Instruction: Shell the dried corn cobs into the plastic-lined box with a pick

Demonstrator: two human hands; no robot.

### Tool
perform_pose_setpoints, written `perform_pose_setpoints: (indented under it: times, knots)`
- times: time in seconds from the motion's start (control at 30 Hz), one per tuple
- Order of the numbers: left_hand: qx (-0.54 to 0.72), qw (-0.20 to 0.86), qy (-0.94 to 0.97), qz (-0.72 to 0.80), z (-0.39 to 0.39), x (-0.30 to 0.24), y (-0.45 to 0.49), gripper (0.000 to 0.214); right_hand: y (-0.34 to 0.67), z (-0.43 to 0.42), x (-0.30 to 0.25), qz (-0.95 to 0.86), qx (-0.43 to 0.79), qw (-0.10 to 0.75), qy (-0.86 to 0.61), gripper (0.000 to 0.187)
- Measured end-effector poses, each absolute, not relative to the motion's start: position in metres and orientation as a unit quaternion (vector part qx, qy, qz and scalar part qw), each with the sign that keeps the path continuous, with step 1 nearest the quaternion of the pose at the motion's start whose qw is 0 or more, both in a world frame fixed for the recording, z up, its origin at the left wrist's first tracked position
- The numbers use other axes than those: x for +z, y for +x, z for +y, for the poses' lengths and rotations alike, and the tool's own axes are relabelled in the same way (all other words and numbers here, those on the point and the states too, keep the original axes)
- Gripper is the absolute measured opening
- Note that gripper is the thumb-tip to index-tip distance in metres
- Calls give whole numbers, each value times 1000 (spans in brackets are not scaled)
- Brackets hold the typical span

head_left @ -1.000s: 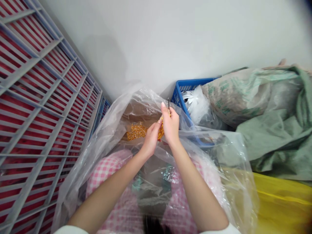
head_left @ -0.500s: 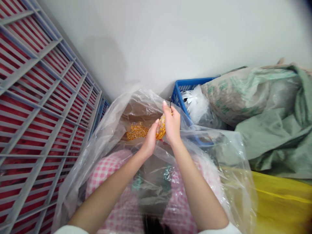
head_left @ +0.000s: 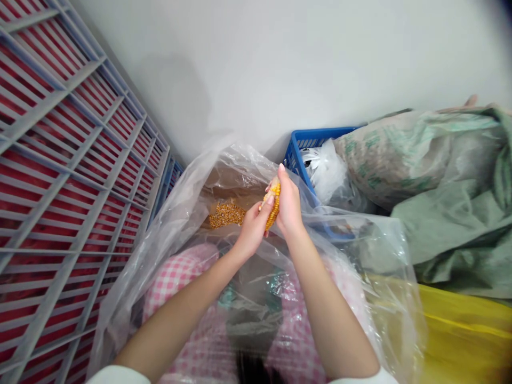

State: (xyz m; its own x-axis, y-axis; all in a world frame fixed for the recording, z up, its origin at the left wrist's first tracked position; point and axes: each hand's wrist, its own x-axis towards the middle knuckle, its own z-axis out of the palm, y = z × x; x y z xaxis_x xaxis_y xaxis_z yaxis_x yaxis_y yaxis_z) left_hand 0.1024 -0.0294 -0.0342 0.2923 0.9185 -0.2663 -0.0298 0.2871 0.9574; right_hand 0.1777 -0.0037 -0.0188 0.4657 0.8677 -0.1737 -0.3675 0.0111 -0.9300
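A: Corn cob (head_left: 273,207), where is it?
B: Upright between both hands, above a clear plastic bag (head_left: 168,234) holding loose kernels (head_left: 226,214).
A: And the fingers?
B: The right hand (head_left: 289,205) is curled around it. The left hand (head_left: 252,230) grips its side, thumb pressing on top.

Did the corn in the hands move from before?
Yes, slightly. The corn cob has shifted away from the loose kernel pile, toward the blue basket, and more of it shows between the left hand and right hand.
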Motion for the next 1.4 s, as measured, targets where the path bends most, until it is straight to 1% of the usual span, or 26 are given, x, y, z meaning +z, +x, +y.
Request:
perform_pose_setpoints:
  times: [0.27, 0.4, 0.6, 0.93, 1.07, 1.23, 1.4]
  knots:
    - [341, 648, 478, 486, -27, -30, 100, 44, 175, -5, -21, -247, 456, 665, -538, 45]
    - [357, 641, 469, 492, -27, -32, 101, 46, 174, -5, -23, -268, 435, 656, -556, 46]
    - [371, 631, 486, 477, -29, -33, 103, 44, 176, -5, -20, -268, 436, 657, -554, 47]
    - [400, 667, 443, 446, -30, -42, 104, 39, 177, -6, -19, -270, 431, 662, -550, 45]
    - [423, 677, 407, 444, -28, -47, 105, 42, 177, -6, -19, -255, 434, 673, -543, 44]
    - [383, 700, 415, 438, -25, -46, 105, 56, 178, -5, -21, -266, 419, 665, -558, 45]
    - [367, 665, 463, 456, -27, -36, 103, 50, 178, -6, -22, -266, 428, 658, -560, 46]
